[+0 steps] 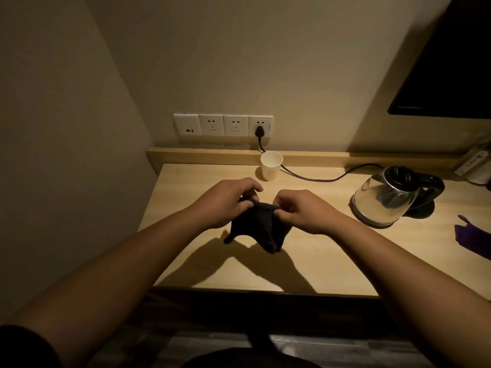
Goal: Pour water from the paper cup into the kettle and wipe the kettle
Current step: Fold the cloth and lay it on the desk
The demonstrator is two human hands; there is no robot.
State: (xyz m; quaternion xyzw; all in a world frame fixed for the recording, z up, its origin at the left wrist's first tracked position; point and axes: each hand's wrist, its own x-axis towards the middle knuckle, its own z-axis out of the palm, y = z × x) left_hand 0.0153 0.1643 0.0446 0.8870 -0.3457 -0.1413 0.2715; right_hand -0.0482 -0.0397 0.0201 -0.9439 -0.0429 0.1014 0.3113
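Observation:
A dark cloth (259,225) hangs over the middle of the wooden desk (305,248). My left hand (225,201) and my right hand (305,211) each pinch its top edge, and its lower corners touch the desk. A white paper cup (271,166) stands upright behind my hands, near the desk's back ledge. The glass kettle (388,197) with a black handle sits on its base at the right, lid open, well apart from both hands.
A black cord (305,176) runs from the plugged wall socket (260,126) past the cup to the kettle base. A purple item (473,235) lies at the desk's right edge. A white power strip (473,162) lies at the back right. A wall borders the desk's left side.

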